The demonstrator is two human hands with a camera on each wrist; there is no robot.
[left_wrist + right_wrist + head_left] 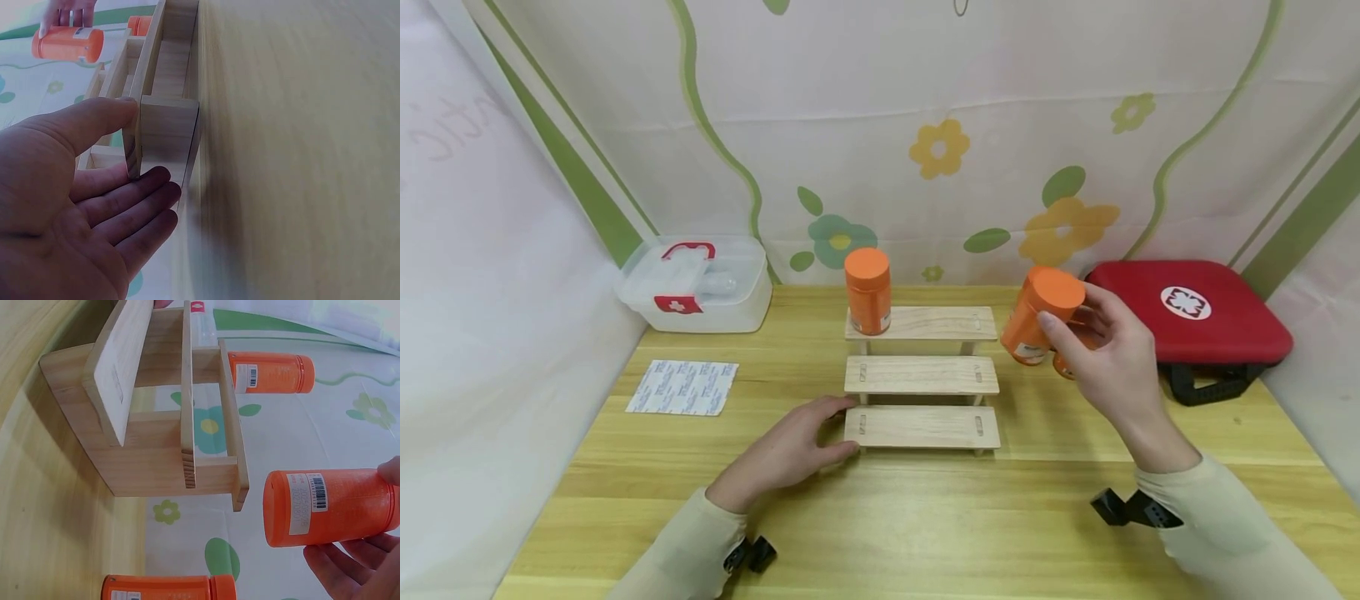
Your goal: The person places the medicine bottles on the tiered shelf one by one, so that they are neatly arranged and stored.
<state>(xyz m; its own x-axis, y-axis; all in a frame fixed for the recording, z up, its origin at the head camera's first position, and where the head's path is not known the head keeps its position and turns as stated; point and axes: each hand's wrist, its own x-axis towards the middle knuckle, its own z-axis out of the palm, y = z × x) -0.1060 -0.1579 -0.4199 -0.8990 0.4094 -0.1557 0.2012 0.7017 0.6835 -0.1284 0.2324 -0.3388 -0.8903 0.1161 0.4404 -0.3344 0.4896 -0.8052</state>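
My right hand (1116,354) grips an orange lidded bottle (1037,315) near its lid, holding it tilted in the air right of the three-step wooden stand (922,375). The right wrist view shows a barcode label on this bottle (334,506). My left hand (797,446) holds the left end of the lowest step, thumb at its front corner and index finger at its back. In the left wrist view that hand's other fingers (134,219) extend beside the stand's end panel. A second orange bottle (868,293) stands upright on the top step, at its left end.
A third orange bottle (1063,365) stands on the table, partly hidden behind my right hand. A red first-aid case (1195,312) with a black handle lies at the right. At the left are a clear white first-aid box (722,304) and a printed blister sheet (682,387).
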